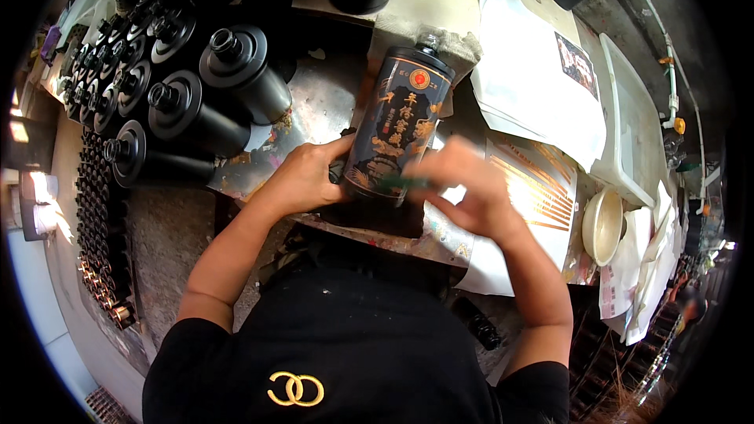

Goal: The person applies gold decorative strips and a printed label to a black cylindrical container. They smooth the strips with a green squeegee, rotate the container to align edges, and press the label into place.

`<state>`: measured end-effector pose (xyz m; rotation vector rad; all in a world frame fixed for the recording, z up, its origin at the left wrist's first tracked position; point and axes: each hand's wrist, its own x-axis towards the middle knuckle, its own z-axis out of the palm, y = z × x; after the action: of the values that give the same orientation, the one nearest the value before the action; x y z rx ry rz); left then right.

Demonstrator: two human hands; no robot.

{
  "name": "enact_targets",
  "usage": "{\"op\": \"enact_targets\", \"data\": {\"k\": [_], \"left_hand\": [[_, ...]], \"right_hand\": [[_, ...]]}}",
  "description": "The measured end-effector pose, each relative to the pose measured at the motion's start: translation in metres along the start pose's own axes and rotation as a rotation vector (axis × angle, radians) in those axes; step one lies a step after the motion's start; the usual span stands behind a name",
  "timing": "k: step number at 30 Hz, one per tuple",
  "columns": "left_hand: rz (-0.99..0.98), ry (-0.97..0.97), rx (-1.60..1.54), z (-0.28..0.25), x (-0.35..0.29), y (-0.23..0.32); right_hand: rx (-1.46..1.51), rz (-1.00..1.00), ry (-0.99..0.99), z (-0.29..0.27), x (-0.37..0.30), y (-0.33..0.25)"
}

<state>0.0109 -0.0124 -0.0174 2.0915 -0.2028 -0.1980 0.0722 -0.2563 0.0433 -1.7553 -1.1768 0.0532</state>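
A black bottle (402,114) with a gold-and-orange decorated front lies tilted on the bench, its neck pointing away from me. My left hand (305,177) grips the bottle low on its left side, the thumb near the base. My right hand (470,187) is smeared by motion at the lower right of the bottle. Its fingers are closed on a thin dark green tool (404,183), which lies across the lower decorated front; its exact kind cannot be made out. A greyish cloth (462,45) lies by the bottle's neck, and dark material lies beneath the base.
Several plain black bottles (255,82) stand on the left, with many more behind. White sheets (518,71) lie at the right, above a sheet of gold strips (538,180). A white tray (624,126) and a cream bowl (602,228) sit farther right.
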Motion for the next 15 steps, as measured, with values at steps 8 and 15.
{"op": "enact_targets", "data": {"k": [8, 15], "left_hand": [[-0.091, 0.066, 0.175, -0.009, -0.017, 0.031], [-0.064, 0.170, 0.098, 0.005, -0.020, 0.020]], "right_hand": [[-0.660, -0.421, 0.247, -0.016, 0.005, 0.033], [-0.161, 0.282, 0.228, -0.017, 0.015, 0.009]]}}
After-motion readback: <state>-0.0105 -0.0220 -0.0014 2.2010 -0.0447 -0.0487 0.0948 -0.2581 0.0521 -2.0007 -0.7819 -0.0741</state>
